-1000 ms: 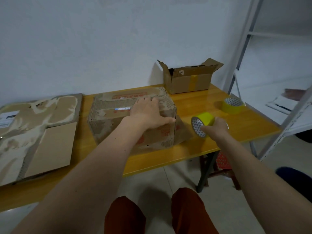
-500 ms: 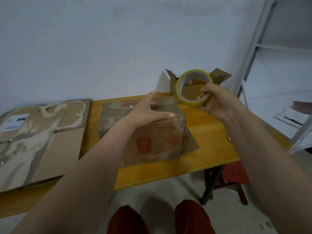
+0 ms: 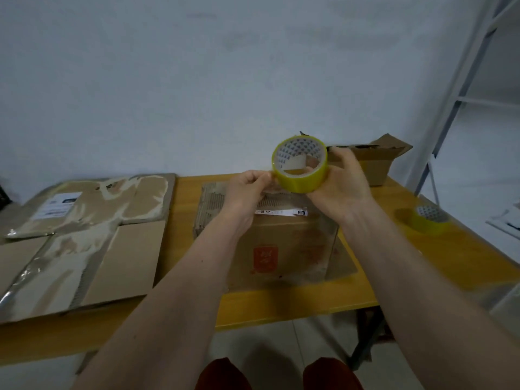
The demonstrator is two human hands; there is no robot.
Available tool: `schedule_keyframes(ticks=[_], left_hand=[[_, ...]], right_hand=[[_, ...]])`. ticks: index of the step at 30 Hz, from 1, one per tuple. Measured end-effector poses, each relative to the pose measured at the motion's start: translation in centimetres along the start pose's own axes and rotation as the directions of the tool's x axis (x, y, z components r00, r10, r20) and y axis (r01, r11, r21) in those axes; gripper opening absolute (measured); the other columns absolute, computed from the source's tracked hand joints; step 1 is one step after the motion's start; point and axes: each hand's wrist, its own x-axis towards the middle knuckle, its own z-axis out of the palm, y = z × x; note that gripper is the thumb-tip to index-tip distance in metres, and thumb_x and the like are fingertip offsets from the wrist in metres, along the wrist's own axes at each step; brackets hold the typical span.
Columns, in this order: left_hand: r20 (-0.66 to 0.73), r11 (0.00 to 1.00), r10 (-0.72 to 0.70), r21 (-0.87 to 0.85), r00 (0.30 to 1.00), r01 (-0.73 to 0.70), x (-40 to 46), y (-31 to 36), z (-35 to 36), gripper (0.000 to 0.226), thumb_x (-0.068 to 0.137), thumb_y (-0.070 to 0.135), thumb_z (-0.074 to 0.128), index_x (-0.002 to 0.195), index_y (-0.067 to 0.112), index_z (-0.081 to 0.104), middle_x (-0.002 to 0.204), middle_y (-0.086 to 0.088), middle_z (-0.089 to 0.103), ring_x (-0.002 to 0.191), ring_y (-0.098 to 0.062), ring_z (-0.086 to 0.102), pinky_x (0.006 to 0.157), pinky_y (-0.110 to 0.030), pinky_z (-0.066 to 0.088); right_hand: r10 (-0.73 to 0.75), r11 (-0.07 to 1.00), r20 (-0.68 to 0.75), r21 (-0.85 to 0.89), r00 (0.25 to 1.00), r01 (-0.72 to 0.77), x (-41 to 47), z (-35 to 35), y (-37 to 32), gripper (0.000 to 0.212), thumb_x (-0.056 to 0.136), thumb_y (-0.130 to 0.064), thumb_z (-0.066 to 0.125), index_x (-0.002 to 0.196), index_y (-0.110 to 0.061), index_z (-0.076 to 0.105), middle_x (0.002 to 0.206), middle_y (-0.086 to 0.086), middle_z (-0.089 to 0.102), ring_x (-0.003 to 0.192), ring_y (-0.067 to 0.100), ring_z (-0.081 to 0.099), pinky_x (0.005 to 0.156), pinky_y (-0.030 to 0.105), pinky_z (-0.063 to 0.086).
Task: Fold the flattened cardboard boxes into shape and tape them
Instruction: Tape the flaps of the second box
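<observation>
The tape roll (image 3: 300,168) is gripped in the right hand (image 3: 342,184) above the folded box (image 3: 277,240), which sits mid-tabletop (image 3: 363,294). The roll's edge is pinched by the left hand (image 3: 246,190). The free end should be peeled slowly and kept flat, then laid along the top seam.

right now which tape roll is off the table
The yellow tape roll held up in the right hand; the other roll lies on the table's right side.

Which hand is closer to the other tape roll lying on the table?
Right. The right hand grips a tape roll toward the spare roll lying at the table's right; the left hand is farther left.
</observation>
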Motion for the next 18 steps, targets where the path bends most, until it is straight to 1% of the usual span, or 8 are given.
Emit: schedule_keyframes(ticks=[3,5,7,9,10,12,15,18], left_hand=[[-0.027,1.000,-0.022,0.006,0.999,0.022,0.1,0.1,0.2,0.019,0.094,0.013,0.062,0.075,0.010,0.065,0.082,-0.010,0.073,0.092,-0.032,0.069,0.098,-0.046,0.050],[-0.054,0.999,-0.030,-0.017,0.998,0.029,0.1,0.3,0.3,0.023,0.095,0.013,0.060,0.073,0.009,0.062,0.080,-0.012,0.072,0.088,-0.029,0.070,0.092,-0.042,0.054],[-0.073,0.996,-0.057,-0.068,0.996,0.052,-0.1,0.6,0.4,0.026,0.097,0.010,0.056,0.071,0.008,0.061,0.075,-0.011,0.071,0.078,-0.025,0.070,0.081,-0.032,0.056],[-0.065,0.994,-0.073,-0.088,0.995,0.068,-0.2,0.9,0.3,0.027,0.099,0.009,0.052,0.073,0.008,0.063,0.072,-0.010,0.072,0.071,-0.021,0.071,0.074,-0.027,0.056],[-0.065,0.994,-0.076,-0.079,0.995,0.071,-0.2,0.8,0.3,0.027,0.099,0.008,0.051,0.074,0.008,0.063,0.070,-0.009,0.072,0.069,-0.019,0.071,0.074,-0.027,0.056],[-0.080,0.996,-0.082,-0.036,0.993,0.079,0.0,0.6,0.3,0.024,0.097,0.005,0.053,0.077,0.008,0.064,0.073,-0.011,0.073,0.074,-0.021,0.072,0.080,-0.034,0.057],[-0.136,0.992,-0.092,0.069,0.986,0.102,0.4,0.4,0.4,0.016,0.095,0.009,0.057,0.080,0.010,0.062,0.096,-0.020,0.071,0.096,-0.034,0.067,0.093,-0.051,0.052],[-0.191,0.988,-0.107,0.091,0.976,0.126,0.4,0.7,0.4,0.020,0.097,0.009,0.054,0.078,0.010,0.060,0.099,-0.019,0.070,0.098,-0.032,0.067,0.090,-0.048,0.055]], right_hand=[[-0.027,0.989,0.008,0.144,1.000,0.026,0.8,-0.6,1.1,0.044,0.093,-0.023,0.030,0.121,-0.002,0.056,0.131,0.019,0.055,0.127,0.033,0.049,0.109,0.047,0.036],[-0.042,0.990,-0.022,0.132,0.999,0.045,1.3,-0.2,2.0,0.036,0.093,-0.014,0.029,0.102,-0.004,0.062,0.126,0.018,0.055,0.130,0.032,0.046,0.110,0.046,0.035],[-0.079,0.997,-0.083,0.010,0.993,0.080,2.0,0.6,3.0,0.028,0.097,-0.006,0.036,0.108,-0.001,0.060,0.126,0.019,0.056,0.124,0.031,0.052,0.106,0.043,0.042],[-0.133,0.989,-0.147,-0.078,0.980,0.122,2.4,1.5,3.7,0.025,0.094,-0.002,0.053,0.117,0.007,0.054,0.114,0.021,0.063,0.103,0.030,0.064,0.088,0.039,0.055],[-0.151,0.985,-0.198,-0.113,0.969,0.131,2.6,1.8,4.0,0.023,0.091,-0.001,0.059,0.111,0.009,0.055,0.104,0.020,0.065,0.093,0.029,0.066,0.079,0.037,0.057],[-0.173,0.976,-0.280,-0.175,0.944,0.127,3.2,2.1,4.3,0.014,0.086,0.000,0.065,0.098,0.005,0.058,0.093,0.017,0.065,0.083,0.027,0.066,0.071,0.037,0.057],[-0.248,0.916,-0.340,-0.387,0.907,0.106,4.3,2.4,4.8,0.023,0.088,-0.002,0.062,0.110,0.001,0.056,0.098,0.014,0.062,0.091,0.030,0.063,0.081,0.043,0.055],[-0.300,0.847,-0.324,-0.523,0.897,0.095,4.7,2.5,5.3,0.025,0.089,-0.020,0.066,0.106,-0.006,0.056,0.102,0.012,0.063,0.097,0.030,0.064,0.088,0.047,0.054]])
